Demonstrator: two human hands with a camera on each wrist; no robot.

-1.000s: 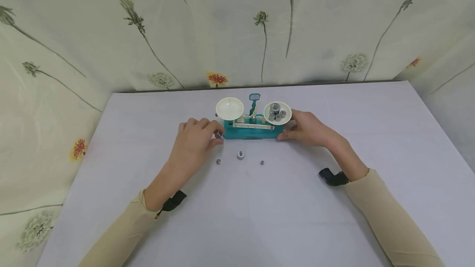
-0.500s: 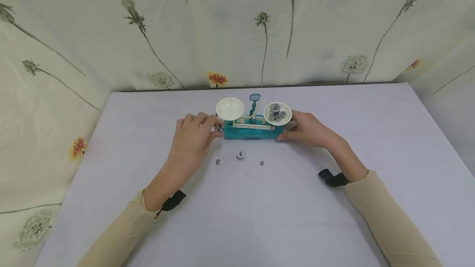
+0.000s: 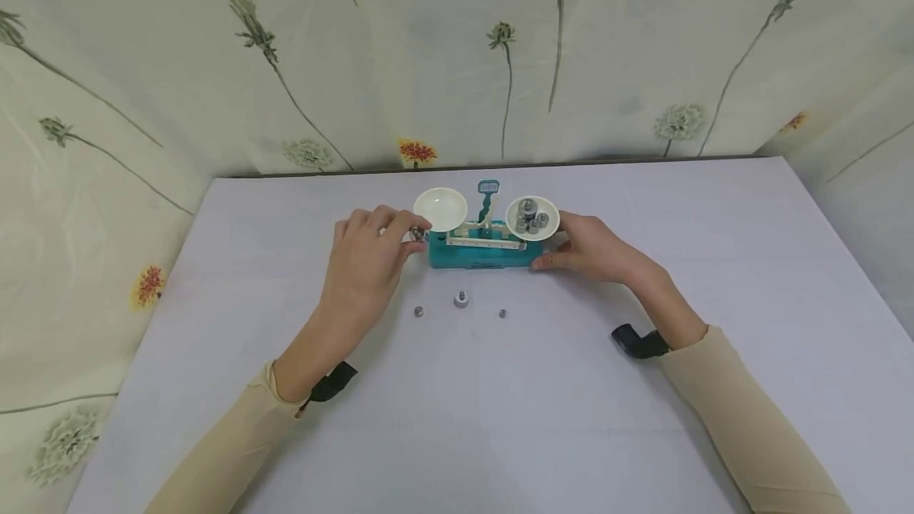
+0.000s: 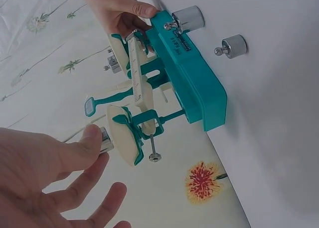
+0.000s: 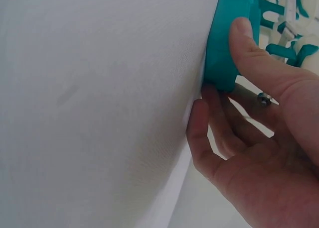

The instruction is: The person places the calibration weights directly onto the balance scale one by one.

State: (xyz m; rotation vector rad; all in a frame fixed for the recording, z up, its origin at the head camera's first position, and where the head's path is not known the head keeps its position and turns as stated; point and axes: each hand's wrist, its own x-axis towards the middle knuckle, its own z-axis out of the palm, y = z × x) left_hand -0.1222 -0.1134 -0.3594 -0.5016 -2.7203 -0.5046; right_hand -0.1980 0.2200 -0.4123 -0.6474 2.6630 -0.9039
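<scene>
My left hand (image 3: 366,264) pinches a silver calibration weight (image 4: 105,141) between thumb and fingers, right beside the left pan (image 3: 440,209) of a teal balance scale (image 3: 485,255). That white pan holds nothing. Several metal weights (image 3: 528,212) stand in the right pan (image 3: 551,222). My right hand (image 3: 596,248) grips the right end of the scale's base, its thumb (image 5: 244,34) on the front face and the other fingers around the end. In the left wrist view the beam and pointer show from the side.
On the white tabletop (image 3: 485,419) in front of the scale stand a larger weight (image 3: 462,300) and two small ones, one to the left (image 3: 418,312) and one to the right (image 3: 503,313). Behind the table's back edge hangs a flower-print cloth (image 3: 428,62).
My left hand has lifted the weight from beside the base up to the left pan's side. My right hand has stayed on the scale's base.
</scene>
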